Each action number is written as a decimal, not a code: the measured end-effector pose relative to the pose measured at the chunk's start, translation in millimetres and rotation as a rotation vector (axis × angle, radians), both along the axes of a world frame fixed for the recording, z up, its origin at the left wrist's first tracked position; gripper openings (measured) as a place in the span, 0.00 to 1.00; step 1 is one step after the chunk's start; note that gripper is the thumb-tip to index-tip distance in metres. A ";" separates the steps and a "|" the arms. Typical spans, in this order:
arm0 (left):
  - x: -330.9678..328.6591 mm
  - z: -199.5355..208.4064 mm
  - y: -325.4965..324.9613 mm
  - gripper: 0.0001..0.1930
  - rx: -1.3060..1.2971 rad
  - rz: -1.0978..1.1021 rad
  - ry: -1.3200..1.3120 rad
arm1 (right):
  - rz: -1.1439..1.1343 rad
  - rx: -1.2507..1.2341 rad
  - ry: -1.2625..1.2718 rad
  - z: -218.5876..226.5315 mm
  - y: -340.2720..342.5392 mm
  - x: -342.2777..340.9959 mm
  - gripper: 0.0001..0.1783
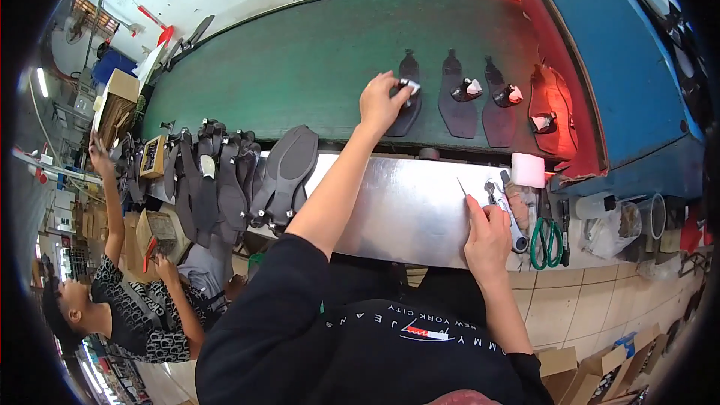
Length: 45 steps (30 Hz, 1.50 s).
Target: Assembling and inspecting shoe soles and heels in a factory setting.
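Hands, two of them, bare, work over a green surface (292,60) with a metal tray (397,214) along its near edge. The left hand (381,103) reaches over the surface, its thumb and fingers pinched together on one small curled dark piece (409,87) with a whitish end; how firmly it presses, I cannot tell. The right hand (489,244), lower and to the right, is curled over the tray's right part, its thumb and fingers closed on one thin pointed tool (462,186) that sticks out past the fingertips.

Four flat dark sole-shaped pieces (457,118) lie in a row on the green: one directly beneath the left hand's grip, three to the right of it. Those three each carry a curled piece with white or pinkish stuffing — so four curled pieces, counting the pinched one. The sole farthest from that grip lies in red light beside a blue machine (637,37).

Just right of the right hand are one pale pink block (528,170) and one pair of green-handled scissors (535,246). Well left of both grips, dark footwear (232,180) sits heaped, too overlapped to count; one large grey sole (289,169) stands out nearest.

Lettering can be read in two places: pale, upside-down words on the wearer's black shirt (360,360) — with a small red-and-white emblem — and bold light letters on the shirt of one co-worker (150,304) at far left.
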<state>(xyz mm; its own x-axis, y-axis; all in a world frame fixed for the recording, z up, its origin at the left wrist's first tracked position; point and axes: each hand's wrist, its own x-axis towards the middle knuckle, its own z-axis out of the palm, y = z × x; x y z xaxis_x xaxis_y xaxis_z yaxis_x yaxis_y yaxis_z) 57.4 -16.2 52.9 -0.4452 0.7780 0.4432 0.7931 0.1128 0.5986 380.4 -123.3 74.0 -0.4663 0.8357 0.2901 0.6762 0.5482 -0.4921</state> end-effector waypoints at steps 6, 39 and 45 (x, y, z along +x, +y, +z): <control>22.6 -23.5 -27.1 0.16 -0.050 0.157 0.224 | 0.044 0.057 0.053 19.9 -12.2 -4.0 0.20; 94.4 73.0 -299.2 0.16 0.136 -0.466 -1.434 | 0.441 -0.555 0.561 84.6 -100.9 -20.9 0.25; 94.8 72.5 -301.6 0.17 0.128 -0.494 -1.410 | 0.451 -0.480 0.647 78.7 -102.6 -17.5 0.28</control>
